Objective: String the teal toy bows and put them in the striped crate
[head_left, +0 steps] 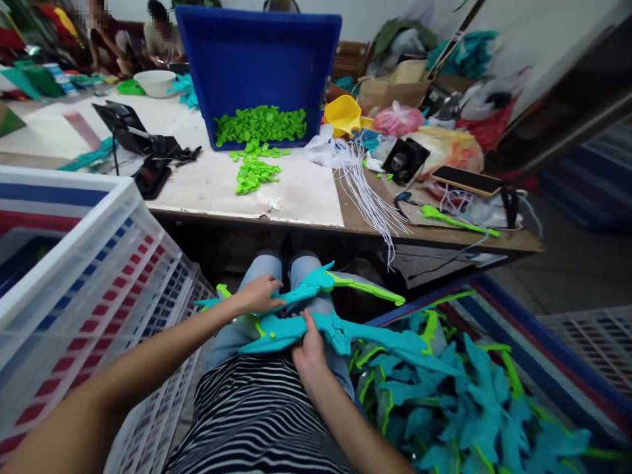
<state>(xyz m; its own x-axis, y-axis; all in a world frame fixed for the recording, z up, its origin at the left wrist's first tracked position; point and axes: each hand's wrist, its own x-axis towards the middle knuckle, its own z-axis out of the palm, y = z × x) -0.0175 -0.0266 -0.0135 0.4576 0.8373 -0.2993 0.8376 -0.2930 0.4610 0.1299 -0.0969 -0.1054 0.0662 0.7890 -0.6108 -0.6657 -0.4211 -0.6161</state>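
Across my lap lie two long, bow-like plastic toy pieces. My left hand (259,294) is closed on the farther toy piece (309,288), which is turquoise with a thin green arm pointing right. My right hand (311,345) grips the nearer toy piece (378,336) around its middle, thumb on top; this one is mostly turquoise with a little green. The two pieces lie nearly parallel, close together over my knees. My palms and the undersides of both pieces are hidden.
Right of my lap, a striped-lined container holds a heap of turquoise and green pieces (444,395). A white crate (162,316) stands left. On the table (311,191) are a tipped blue bin (261,66), small green parts (257,174), white strings (365,191) and a phone (467,180).
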